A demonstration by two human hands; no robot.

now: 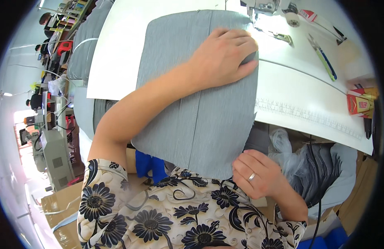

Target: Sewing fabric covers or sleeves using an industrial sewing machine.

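Observation:
A grey fabric panel [167,116] with rounded corners and a seam down its middle lies over the white table and hangs toward my lap. My left hand [227,54] rests on its far right part, fingers slightly bent and thumb apart, pressing the cloth beside the lit sewing machine foot [283,38]. At the panel's near right corner, my right hand [256,174], with a ring on one finger, pinches the edge. Its fingertips are partly hidden by the hand itself. The needle area is washed out by bright light.
Thread snips [323,58] lie on the white table [295,83], which has a printed ruler along its front. A red and yellow box [360,103] stands at the right. Stacked grey fabric pieces [320,170] sit below right; more bundles [84,52] stand left.

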